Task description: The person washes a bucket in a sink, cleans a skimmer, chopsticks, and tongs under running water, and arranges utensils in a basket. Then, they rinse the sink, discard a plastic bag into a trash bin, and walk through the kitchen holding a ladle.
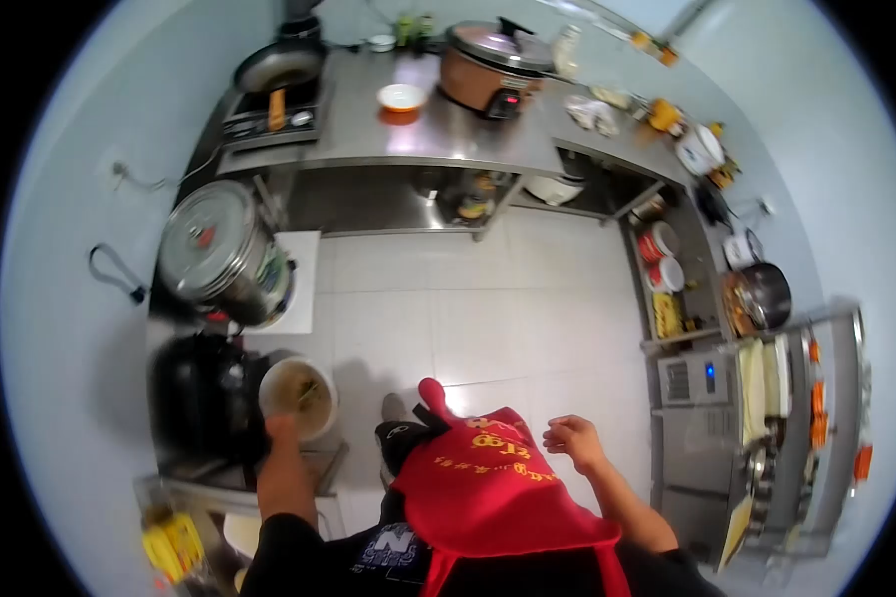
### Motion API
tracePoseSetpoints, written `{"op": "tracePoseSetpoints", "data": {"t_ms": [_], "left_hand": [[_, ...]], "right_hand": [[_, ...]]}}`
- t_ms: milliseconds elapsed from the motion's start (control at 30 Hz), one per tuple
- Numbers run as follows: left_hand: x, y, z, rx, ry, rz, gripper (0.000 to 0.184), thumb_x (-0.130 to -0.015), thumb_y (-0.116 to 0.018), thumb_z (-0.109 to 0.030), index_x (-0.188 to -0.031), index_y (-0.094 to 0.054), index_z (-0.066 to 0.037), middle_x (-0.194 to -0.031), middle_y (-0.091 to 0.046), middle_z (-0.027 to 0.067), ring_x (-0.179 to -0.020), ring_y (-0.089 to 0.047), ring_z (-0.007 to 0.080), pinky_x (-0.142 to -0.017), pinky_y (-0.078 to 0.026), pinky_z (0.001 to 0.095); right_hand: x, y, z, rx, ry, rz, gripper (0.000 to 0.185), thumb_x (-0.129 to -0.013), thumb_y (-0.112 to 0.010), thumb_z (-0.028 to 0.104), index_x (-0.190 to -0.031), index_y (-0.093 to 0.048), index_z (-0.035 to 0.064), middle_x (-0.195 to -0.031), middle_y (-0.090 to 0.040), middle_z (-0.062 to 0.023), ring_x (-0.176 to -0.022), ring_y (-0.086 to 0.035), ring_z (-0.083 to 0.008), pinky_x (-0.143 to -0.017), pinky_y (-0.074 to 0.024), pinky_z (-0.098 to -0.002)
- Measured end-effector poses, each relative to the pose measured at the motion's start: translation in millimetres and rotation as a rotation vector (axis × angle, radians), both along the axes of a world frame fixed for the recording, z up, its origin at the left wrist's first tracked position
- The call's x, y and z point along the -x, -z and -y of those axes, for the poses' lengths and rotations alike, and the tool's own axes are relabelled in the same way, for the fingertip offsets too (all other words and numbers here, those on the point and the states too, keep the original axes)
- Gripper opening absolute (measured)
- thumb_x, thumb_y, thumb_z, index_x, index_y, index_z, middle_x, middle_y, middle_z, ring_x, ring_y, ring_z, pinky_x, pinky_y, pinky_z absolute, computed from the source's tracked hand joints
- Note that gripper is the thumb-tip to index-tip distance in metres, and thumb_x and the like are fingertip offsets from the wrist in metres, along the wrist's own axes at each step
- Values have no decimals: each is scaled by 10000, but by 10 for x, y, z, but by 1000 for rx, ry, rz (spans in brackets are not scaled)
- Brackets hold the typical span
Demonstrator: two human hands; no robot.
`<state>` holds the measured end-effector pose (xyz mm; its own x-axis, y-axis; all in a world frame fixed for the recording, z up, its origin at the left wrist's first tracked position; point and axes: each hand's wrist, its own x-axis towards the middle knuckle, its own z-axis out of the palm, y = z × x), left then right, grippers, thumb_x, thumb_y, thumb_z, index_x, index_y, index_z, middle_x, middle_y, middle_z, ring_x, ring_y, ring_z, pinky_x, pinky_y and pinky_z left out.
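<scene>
My left hand (pixel 282 428) is closed on the near rim of a round white bucket (pixel 332 406), though its fingers are small and slightly smeared. Inside the bucket is a brownish, cloudy liquid, with something thin and dark in it. A black bin or bag (pixel 201 398) stands just left of the bucket. To the right of the red apron (pixel 488 483), my right hand (pixel 570 438) hangs over the floor. Its fingers are loosely bent and apart, with nothing in them.
A large steel pot (pixel 209 239) stands at the left wall. The steel counter (pixel 358 134) ahead carries a brown cooker (pixel 488 75), an orange-rimmed bowl (pixel 400 98) and a pan (pixel 279 68) on a burner. At right are shelves and a steel appliance (pixel 692 383). Pale floor tiles (pixel 468 289) lie between.
</scene>
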<state>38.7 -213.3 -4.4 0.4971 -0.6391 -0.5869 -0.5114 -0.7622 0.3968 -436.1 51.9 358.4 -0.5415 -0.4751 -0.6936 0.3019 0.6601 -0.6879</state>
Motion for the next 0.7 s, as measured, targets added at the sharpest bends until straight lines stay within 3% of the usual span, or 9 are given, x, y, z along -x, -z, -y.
{"op": "tracePoseSetpoints", "data": {"t_ms": [67,167,200,267,367,500,600,667,700], "left_hand": [[-282,145,346,-20,-12,31,138,-852,-601,-107,-844,-624,29,-824,-633,184,-653,-603,277,-536,-462,389],[-627,293,624,-159,383,160,107,-835,-599,-48,-761,-596,29,-718,-612,165,-510,-549,262,-447,-414,364],[-556,272,607,-44,-293,13,119,-831,-605,-51,-740,-594,24,-689,-603,156,-506,-547,256,-442,-406,366],[-595,228,582,-72,-127,115,208,-769,-652,-139,-869,-671,42,-892,-683,192,-835,-677,316,-709,-531,404],[-536,-19,606,-49,-101,93,236,-775,-662,-174,-875,-668,40,-895,-680,196,-835,-672,313,-702,-525,404],[-380,199,949,-39,-25,12,250,-779,-654,-195,-880,-668,34,-901,-680,183,-807,-660,320,-688,-513,399],[90,168,1084,283,418,-94,291,-787,-634,-264,-877,-675,10,-879,-680,162,-800,-642,322,-723,-497,402],[418,110,1008,488,701,-181,321,-792,-620,-311,-875,-679,-6,-865,-681,148,-795,-630,323,-746,-487,405],[620,-19,964,489,725,-181,321,-792,-620,-311,-875,-679,-6,-865,-681,148,-795,-630,323,-746,-487,405]], "right_hand": [[-60,130,125,-15,15,22,253,-847,-574,82,-1040,-564,-81,-857,-641,-174,-735,-652,-229,-662,-556,-321],[-4,374,-70,-109,-65,-113,256,-835,-571,64,-1031,-568,-101,-847,-644,-173,-711,-650,-225,-628,-555,-311],[37,447,-127,-141,-65,-165,249,-824,-566,47,-1013,-574,-114,-826,-646,-171,-691,-650,-221,-598,-552,-304],[96,496,-187,-178,-47,-182,244,-820,-566,41,-1008,-576,-116,-816,-645,-170,-687,-649,-218,-593,-551,-303],[181,600,-254,-228,-58,-225,227,-815,-571,36,-992,-591,-106,-790,-643,-159,-666,-651,-213,-581,-547,-297],[211,562,-264,-311,-68,-294,221,-831,-565,64,-1006,-619,-60,-820,-655,-155,-650,-662,-191,-557,-536,-289],[81,539,-292,-347,-144,-359,295,-855,-572,169,-1083,-624,-13,-922,-674,-184,-754,-682,-236,-669,-547,-326],[50,706,-364,-346,-390,-609,405,-844,-583,355,-1131,-636,74,-927,-683,-179,-859,-671,-292,-800,-519,-361],[17,682,-390,-348,-367,-601,405,-844,-583,355,-1131,-636,74,-927,-683,-179,-859,-671,-292,-800,-519,-361]]}}
